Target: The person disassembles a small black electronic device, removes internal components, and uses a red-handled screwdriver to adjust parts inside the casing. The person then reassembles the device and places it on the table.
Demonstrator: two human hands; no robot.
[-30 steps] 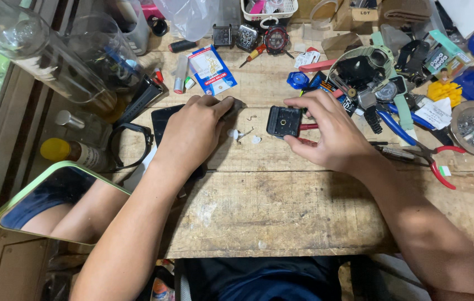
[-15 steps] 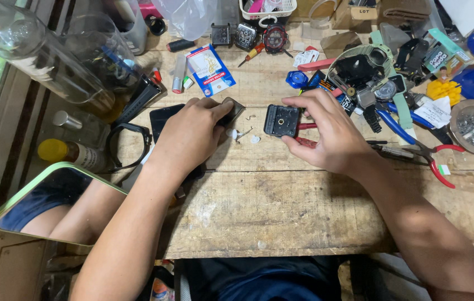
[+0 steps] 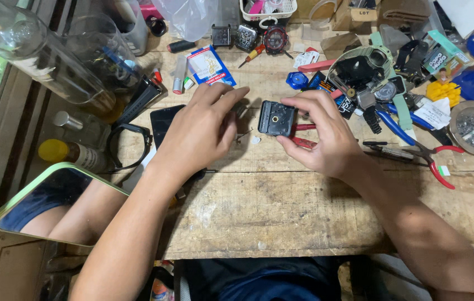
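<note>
Across the worn wooden surface [image 3: 281, 212], clutter crowds the far edge from ten o'clock round to three, and the bare planks lie toward six. At the centre, the right hand [image 3: 326, 139] has lifted the small black square module [image 3: 277, 118] a little and turned its back, with a brass centre hole, up toward the camera; its fingers are closed on it, thumb below and fingertips on top. The left hand [image 3: 201, 131], at nine o'clock of the module, has drawn its fingers slightly away from it; they are loosely curled, gripping nothing I can see, resting over a dark phone [image 3: 164, 124]. Red-handled pliers [image 3: 423, 153] lie at three o'clock, tiny white bits [image 3: 255, 140] just beneath the module.
</note>
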